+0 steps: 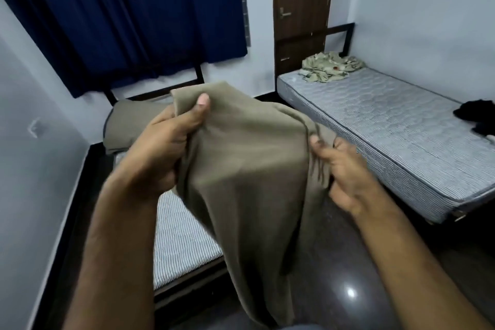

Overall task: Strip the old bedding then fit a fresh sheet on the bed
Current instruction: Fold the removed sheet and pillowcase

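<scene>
Olive-brown sheet (249,169) at frame centre, held up, long axis hanging straight down toward the floor. Left hand (160,147) pinches its top corner, thumb on top. Right hand (340,169) grips the bunched right edge, lower. Bare striped mattress (179,238) sits lower left, behind the cloth, nearer the left hand.

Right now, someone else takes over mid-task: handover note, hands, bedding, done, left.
Left hand: grips the top edge of the olive sheet, thumb on top.
Right hand: pinches the same sheet at its right edge. The sheet hangs between the hands, above the floor.
Near bed: striped mattress bare at the foot; olive pillow at the head.
Far bed: bare mattress, crumpled patterned bedding at its head, a black cloth at the right.
Done: both mattresses look stripped.
Left: spread and tuck the sheet.
</scene>
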Motion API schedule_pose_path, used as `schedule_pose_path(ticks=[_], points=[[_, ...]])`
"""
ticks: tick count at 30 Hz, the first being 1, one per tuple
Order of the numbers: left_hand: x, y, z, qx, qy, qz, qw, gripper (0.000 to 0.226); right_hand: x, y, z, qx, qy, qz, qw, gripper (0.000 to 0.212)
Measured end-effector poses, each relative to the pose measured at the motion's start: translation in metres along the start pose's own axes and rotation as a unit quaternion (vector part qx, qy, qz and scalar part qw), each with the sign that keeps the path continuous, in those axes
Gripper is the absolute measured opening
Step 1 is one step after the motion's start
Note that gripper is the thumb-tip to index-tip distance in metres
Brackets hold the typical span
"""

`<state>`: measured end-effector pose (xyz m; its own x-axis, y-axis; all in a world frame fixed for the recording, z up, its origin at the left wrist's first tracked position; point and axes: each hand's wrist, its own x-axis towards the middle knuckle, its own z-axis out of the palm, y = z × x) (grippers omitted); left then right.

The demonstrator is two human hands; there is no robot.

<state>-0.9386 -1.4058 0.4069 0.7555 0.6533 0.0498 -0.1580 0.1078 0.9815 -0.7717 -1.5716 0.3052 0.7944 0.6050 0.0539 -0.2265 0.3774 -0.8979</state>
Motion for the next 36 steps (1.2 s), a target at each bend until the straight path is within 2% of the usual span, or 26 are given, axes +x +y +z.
schedule_pose_path(ticks=[3,5,8,11,13,16,19,21,22,25,27,29,33,36], points=[[-0.001,0.004,-0.021,-0.046,0.028,0.001,0.999,0.039,0.024,-0.018,-0.016,0.069,0.040,-0.011,0.997,0.024],[-0.002,0.003,-0.025,-0.084,0.017,-0.004,0.996,0.050,0.027,-0.024,-0.019,0.099,0.050,-0.004,0.994,0.028],[-0.003,-0.007,-0.022,-0.134,0.016,-0.025,0.991,0.041,0.018,-0.018,0.000,0.082,-0.010,0.067,0.994,0.051],[-0.004,-0.016,-0.009,-0.173,-0.001,-0.022,0.985,0.050,0.005,0.004,0.012,0.053,-0.078,0.154,0.983,0.073],[-0.007,-0.021,-0.003,-0.198,-0.014,-0.032,0.979,0.061,0.000,0.019,0.008,0.103,-0.089,0.172,0.976,0.082],[-0.009,-0.027,-0.004,-0.216,-0.013,-0.035,0.976,0.065,-0.013,0.028,0.004,0.180,-0.134,0.159,0.961,0.096],[-0.013,-0.030,-0.001,-0.217,-0.004,-0.018,0.976,0.066,-0.020,0.025,0.009,0.187,-0.159,0.118,0.962,0.083],[-0.016,-0.029,0.001,-0.216,-0.001,-0.002,0.976,0.068,-0.016,0.022,0.011,0.197,-0.148,0.106,0.963,0.085],[-0.017,-0.029,0.001,-0.217,0.002,0.003,0.976,0.069,-0.015,0.020,0.012,0.195,-0.149,0.110,0.963,0.084],[-0.019,-0.030,-0.004,-0.229,0.011,0.007,0.973,0.069,-0.014,0.016,0.017,0.158,-0.144,0.156,0.964,0.059],[-0.020,-0.031,-0.007,-0.225,0.016,0.013,0.974,0.068,-0.016,0.018,0.018,0.146,-0.138,0.193,0.960,0.057],[-0.021,-0.033,-0.011,-0.211,0.026,0.014,0.977,0.065,-0.017,0.021,0.019,0.143,-0.137,0.192,0.961,0.057],[-0.016,-0.031,-0.025,-0.104,0.087,-0.025,0.990,0.047,-0.004,0.002,0.024,0.160,-0.078,0.073,0.981,0.029],[-0.004,-0.030,-0.039,0.017,0.132,0.000,0.991,0.030,0.010,-0.027,0.025,0.152,-0.079,-0.016,0.985,0.019]])
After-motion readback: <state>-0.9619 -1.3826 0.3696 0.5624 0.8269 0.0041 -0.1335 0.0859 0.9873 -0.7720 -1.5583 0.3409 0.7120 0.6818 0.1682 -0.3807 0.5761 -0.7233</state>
